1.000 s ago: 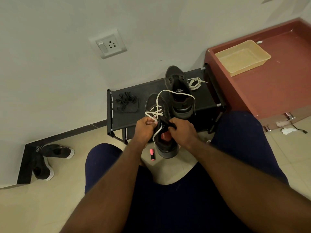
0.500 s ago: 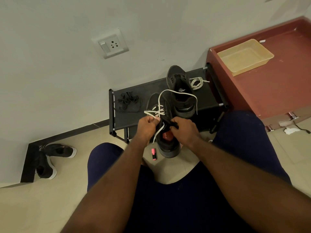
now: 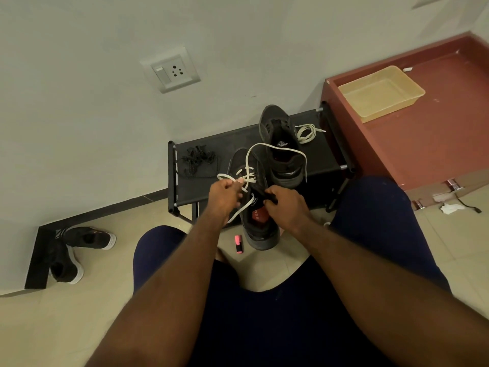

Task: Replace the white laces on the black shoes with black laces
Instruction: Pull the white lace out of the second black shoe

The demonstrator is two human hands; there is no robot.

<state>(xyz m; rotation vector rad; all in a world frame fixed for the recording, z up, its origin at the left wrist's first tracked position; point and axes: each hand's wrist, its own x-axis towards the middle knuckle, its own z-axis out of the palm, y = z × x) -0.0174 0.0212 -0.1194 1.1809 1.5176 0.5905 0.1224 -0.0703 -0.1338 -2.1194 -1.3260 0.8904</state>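
Unthreading the white lace (image 3: pixel 248 170) from the black shoe (image 3: pixel 260 226) is judged to be the step in hand. It is best done one crossing at a time. The lace should be drawn up and away from the eyelets while the shoe is kept steady, and the free end should be fed back through each hole rather than tugged, so that the slack loop is not pulled into a knot.

The shoe is held above the floor between the knees, just in front of the black rack (image 3: pixel 211 144), with its heel toward the person and a red patch showing inside the opening. The lace is seen crossed only over the eyelets near the toe. A long loop of it arcs up and over toward the second shoe (image 3: pixel 280 144).

The lace is pinched by the curled fingers of the left hand (image 3: pixel 225 194). The upper edge of the shoe is gripped by the right hand (image 3: pixel 287 205), its fingers folded around it.

The second shoe stands on the rack with no lace visible in it, and a coiled white lace (image 3: pixel 308 132) lies just beside it. The black laces (image 3: pixel 197 161) are heaped on the left part of the rack. A pink marker (image 3: pixel 239 244) lies on the floor below the held shoe.
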